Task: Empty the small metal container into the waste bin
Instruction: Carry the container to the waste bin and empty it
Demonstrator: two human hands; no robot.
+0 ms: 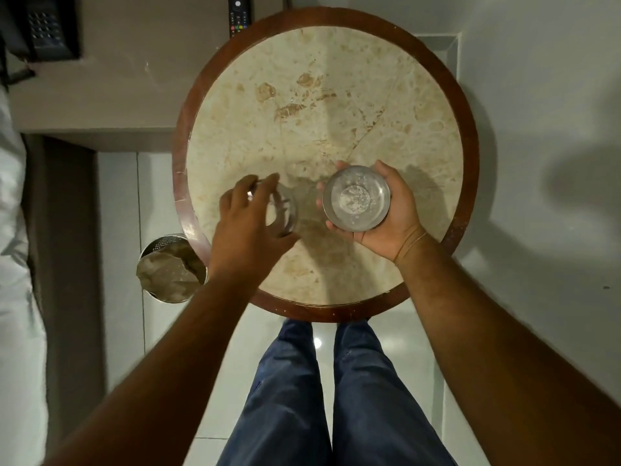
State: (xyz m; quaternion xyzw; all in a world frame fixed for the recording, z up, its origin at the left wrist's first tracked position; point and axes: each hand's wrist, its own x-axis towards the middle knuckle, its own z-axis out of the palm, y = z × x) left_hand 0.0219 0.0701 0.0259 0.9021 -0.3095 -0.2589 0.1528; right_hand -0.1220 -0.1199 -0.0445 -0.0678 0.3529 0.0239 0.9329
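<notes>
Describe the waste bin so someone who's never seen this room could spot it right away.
Start at the round marble table with the wooden rim. Look down to the tiled floor by its near left edge, just beyond the person's left hand. The waste bin stands there: a shiny perforated metal cylinder with a liner, the only container on the floor.

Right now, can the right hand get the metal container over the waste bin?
Probably yes. The right hand holds the metal container above the table; the waste bin stands open on the floor at the left. The left hand, on a glass, lies across the path.
</notes>
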